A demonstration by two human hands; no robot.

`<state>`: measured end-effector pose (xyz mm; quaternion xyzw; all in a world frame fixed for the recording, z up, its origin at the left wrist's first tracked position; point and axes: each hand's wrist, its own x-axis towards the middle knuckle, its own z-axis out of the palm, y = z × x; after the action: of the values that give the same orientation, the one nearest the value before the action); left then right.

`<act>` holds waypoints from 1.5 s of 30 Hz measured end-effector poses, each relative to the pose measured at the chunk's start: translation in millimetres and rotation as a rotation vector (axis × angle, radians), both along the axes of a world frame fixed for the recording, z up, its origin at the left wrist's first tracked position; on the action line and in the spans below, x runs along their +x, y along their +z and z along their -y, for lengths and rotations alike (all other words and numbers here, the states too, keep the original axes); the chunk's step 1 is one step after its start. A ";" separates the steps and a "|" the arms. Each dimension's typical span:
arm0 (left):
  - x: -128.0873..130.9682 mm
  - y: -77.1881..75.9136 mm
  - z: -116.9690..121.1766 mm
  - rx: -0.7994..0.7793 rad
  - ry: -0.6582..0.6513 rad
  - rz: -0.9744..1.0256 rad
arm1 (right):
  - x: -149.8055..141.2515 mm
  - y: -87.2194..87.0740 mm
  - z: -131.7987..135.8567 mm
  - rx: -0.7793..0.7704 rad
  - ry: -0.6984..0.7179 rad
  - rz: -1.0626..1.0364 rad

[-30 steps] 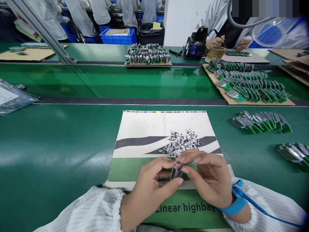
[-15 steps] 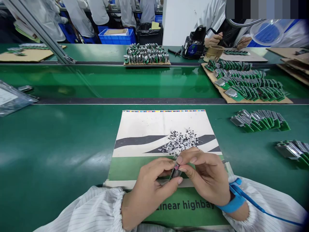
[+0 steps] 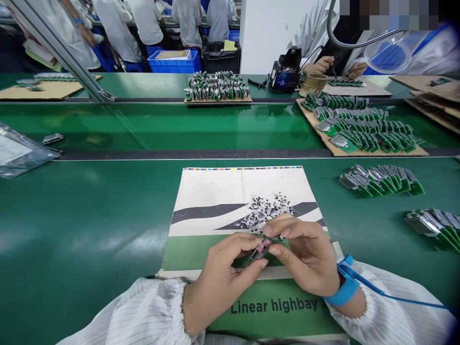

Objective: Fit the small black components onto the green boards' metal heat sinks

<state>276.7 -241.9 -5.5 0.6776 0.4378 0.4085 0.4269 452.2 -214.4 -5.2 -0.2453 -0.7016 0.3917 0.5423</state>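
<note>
My left hand (image 3: 223, 282) and my right hand (image 3: 305, 256) meet above a printed card (image 3: 212, 211), with their fingertips pinching a small metal-and-black electronic part with a pink patch (image 3: 262, 249). Thin leads stick out from the part, which tilts toward the lower left. Just beyond my right fingers lies a loose pile of tiny black leaded components (image 3: 268, 211), probably transistors. The fingers hide much of the held part. A blue wrist strap (image 3: 348, 287) circles my right wrist, and its blue cord runs off to the right.
Stacks of green circuit boards with metal parts (image 3: 381, 181) lie on the green bench to my right. Beyond a dark rail, a cardboard tray of boards (image 3: 354, 127) sits on a second belt. A co-worker's hands (image 3: 319, 67) work at the far bench beside a soldering station (image 3: 285, 72).
The held part has turned from nearly upright to tilted toward the lower left, and its leads now show. Both hands have shifted slightly up the card.
</note>
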 end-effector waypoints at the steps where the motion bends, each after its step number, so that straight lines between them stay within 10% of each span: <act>1: -0.2 -1.7 0.3 0.014 0.000 0.020 | 1.8 0.3 -1.9 0.014 -0.005 0.007; 12: 1.5 -9.9 -3.6 0.035 0.075 0.263 | 8.8 19.6 -12.4 0.074 -0.016 0.330; 21: -9.8 -16.6 -20.0 0.209 0.079 -0.037 | 127.5 5.2 -7.2 -0.145 -0.936 0.809; 27: -9.3 -12.8 -22.6 0.192 0.054 -0.127 | 198.7 -33.5 -3.6 -0.233 -1.245 1.005; 34: -8.7 -10.6 -30.0 0.144 0.046 -0.153 | 215.7 -31.6 -9.3 -0.198 -1.418 1.098; 38: -8.2 -11.1 -32.8 0.071 0.053 -0.149 | 190.0 -18.9 -9.9 -0.176 -1.303 1.073; 45: -9.1 -6.5 -37.2 0.018 0.073 -0.134 | 118.6 6.8 -5.3 -0.262 -0.485 1.044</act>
<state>267.5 -204.8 -11.9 0.6908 0.4862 0.3814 0.3754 570.8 -209.1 1.6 -0.6241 -0.7453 0.1675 0.1645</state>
